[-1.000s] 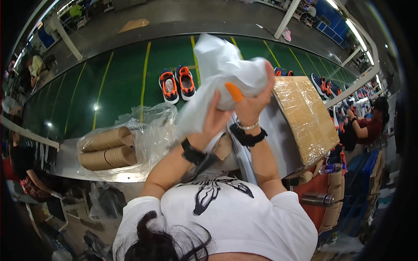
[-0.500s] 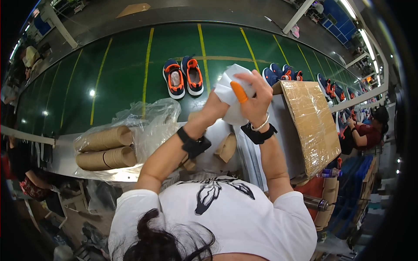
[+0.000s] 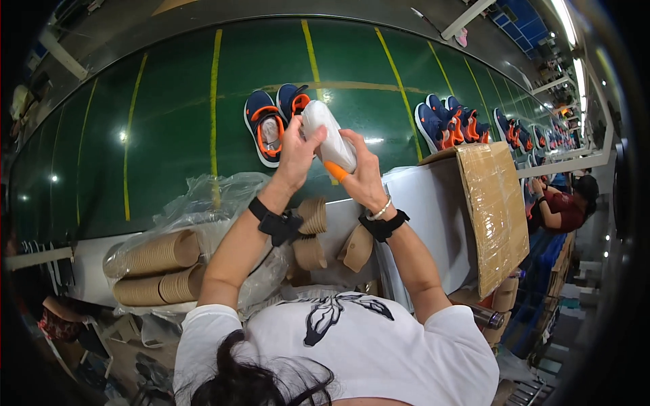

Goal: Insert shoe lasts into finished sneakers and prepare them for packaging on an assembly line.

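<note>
Head view: you're gripping the white wad (image 3: 330, 135) tight with left hand (image 3: 296, 152) and right hand (image 3: 365, 179); keep compressing evenly over the shoes (image 3: 274, 122)

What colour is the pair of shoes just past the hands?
Navy with orange trim, seen in the head view: shoes.

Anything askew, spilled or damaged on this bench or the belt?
Nothing looks damaged. The left hand and right hand grip a white wrapped bundle over the green belt. A few brown paper cups lie loose on their sides beneath the wrists, apart from the bagged cup stacks.
</note>
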The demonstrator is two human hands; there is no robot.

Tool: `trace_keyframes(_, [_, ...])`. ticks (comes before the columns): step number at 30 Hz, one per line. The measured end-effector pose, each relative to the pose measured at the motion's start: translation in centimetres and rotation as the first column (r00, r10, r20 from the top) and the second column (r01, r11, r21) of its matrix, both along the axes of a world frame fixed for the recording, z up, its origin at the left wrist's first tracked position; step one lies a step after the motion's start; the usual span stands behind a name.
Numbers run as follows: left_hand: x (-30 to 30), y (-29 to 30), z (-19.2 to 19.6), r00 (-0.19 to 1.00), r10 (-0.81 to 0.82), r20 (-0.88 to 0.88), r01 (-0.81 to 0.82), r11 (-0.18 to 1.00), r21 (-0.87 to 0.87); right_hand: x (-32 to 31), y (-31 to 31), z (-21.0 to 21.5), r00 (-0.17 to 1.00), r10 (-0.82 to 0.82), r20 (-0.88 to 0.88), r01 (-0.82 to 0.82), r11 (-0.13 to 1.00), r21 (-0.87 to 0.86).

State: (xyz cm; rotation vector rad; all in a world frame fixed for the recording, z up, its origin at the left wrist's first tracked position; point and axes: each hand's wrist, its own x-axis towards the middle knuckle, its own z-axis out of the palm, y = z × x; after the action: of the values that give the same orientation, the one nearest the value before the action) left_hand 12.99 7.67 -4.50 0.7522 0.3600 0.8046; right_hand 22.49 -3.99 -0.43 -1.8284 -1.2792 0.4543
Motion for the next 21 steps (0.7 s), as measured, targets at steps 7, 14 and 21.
trace_keyframes(7, [3.6,10.2,-1.8,0.523,0.403,-0.751,0.413,0.650,0.637,5.1,4.5,-7.4,0.942,0.030,0.334,0.046,0.974,-0.220])
trace_keyframes(14, [7.1,10.2,-11.8,0.510,0.600,-0.616,0.350,0.510,0.786,4.5,13.5,-11.2,0.897,0.272,0.347,-0.043,0.837,-0.545])
trace_keyframes(21, [9.0,11.2,-12.1,0.591,0.516,-0.620,0.339,0.539,0.771,8.4,11.6,-18.8,0.606,0.209,0.768,-0.005,0.966,-0.259])
